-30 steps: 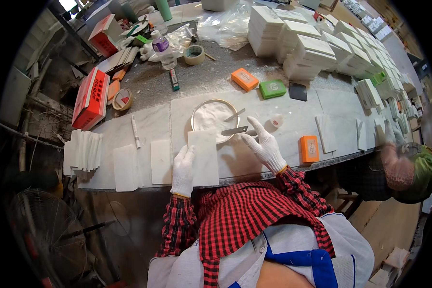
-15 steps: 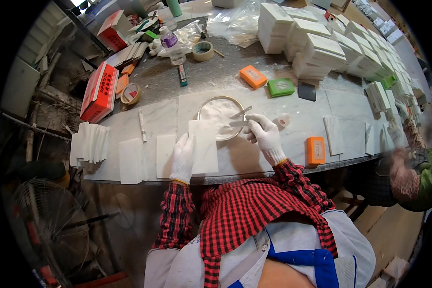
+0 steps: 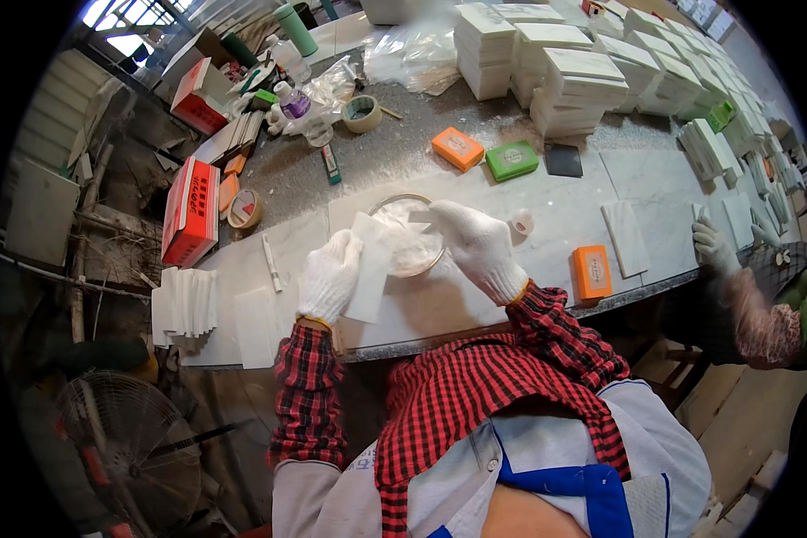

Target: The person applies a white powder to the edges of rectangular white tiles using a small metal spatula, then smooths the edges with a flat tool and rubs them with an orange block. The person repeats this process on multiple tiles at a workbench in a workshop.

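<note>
My left hand [image 3: 325, 276], in a white glove, grips a thin white tile [image 3: 368, 276], tilted up beside a round dish [image 3: 428, 270]. White paste or powder [image 3: 407, 244] fills the dish. A flat metal putty knife [image 3: 420, 216] is pinched in my right hand [image 3: 481, 247], also gloved, its blade over the paste. Most of the knife's handle is hidden by my fingers. White tiles [image 3: 256, 326] lie on the table left of my left hand, with a row of upright ones [image 3: 186, 305] farther left.
Orange blocks [image 3: 457, 148] [image 3: 592, 273], a green block [image 3: 512, 161] and a tape roll [image 3: 360, 114] sit around the dish. Tall stacks of white tiles [image 3: 576, 90] stand at the far right. A red box [image 3: 191, 212] stands left. Another person's gloved hand [image 3: 715, 246] is at the right.
My left hand has raised and tilted the tile, lifting it off the pieces below. My right hand has moved slightly left with the putty knife over the dish. The whole view has shifted a little.
</note>
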### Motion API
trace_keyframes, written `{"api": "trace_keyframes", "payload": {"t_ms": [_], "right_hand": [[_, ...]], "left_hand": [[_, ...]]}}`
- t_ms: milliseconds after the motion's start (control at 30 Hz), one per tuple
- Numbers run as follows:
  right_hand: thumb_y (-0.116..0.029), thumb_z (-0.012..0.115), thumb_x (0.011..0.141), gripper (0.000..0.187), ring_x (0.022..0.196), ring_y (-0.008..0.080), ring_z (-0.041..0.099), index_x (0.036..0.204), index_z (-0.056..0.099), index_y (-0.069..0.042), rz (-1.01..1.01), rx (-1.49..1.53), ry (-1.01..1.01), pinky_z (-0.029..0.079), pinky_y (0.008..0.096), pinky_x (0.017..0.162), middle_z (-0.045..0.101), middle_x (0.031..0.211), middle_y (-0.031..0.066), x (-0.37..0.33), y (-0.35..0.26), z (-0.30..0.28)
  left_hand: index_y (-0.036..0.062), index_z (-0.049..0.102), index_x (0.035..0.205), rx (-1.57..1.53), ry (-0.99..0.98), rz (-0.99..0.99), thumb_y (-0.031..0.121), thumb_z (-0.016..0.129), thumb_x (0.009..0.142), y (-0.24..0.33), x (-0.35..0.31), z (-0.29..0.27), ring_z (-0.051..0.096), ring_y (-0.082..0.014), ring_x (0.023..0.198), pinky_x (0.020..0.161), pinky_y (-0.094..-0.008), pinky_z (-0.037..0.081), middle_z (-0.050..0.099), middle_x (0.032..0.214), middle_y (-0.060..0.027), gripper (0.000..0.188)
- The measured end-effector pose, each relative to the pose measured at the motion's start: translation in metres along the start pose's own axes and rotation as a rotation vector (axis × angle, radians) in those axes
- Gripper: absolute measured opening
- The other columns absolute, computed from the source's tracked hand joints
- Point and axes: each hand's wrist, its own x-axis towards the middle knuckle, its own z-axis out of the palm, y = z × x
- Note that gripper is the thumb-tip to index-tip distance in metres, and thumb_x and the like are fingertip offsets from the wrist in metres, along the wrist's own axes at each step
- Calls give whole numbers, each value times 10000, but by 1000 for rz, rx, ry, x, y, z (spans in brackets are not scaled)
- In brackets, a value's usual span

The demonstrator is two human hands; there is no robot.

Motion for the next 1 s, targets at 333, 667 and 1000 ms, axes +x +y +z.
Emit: {"api": "trace_keyframes", "payload": {"t_ms": [333,667,1000], "right_hand": [[-110,672,946,211,918,366,744,1142,731,-59,321,231,-14,580,394,794,742,1008,207,-34,51,19],[-21,680,907,275,777,310,731,1165,749,-89,-146,166,176,585,394,682,739,925,162,-2,-2,-8],[-157,682,955,154,826,322,730,1097,733,-127,-49,-55,23,578,400,689,751,939,123,-16,30,-21]], "left_hand": [[101,652,1143,400,-85,74,315,539,1040,20,28,-22,687,-467,869,756,-541,531,703,892,-249,263],[126,605,1139,552,-155,94,335,488,1044,23,22,-12,712,-449,801,700,-566,565,716,852,-254,257],[131,577,1133,579,-168,141,354,527,1035,45,10,-16,708,-444,749,660,-581,539,718,787,-208,249]]}}
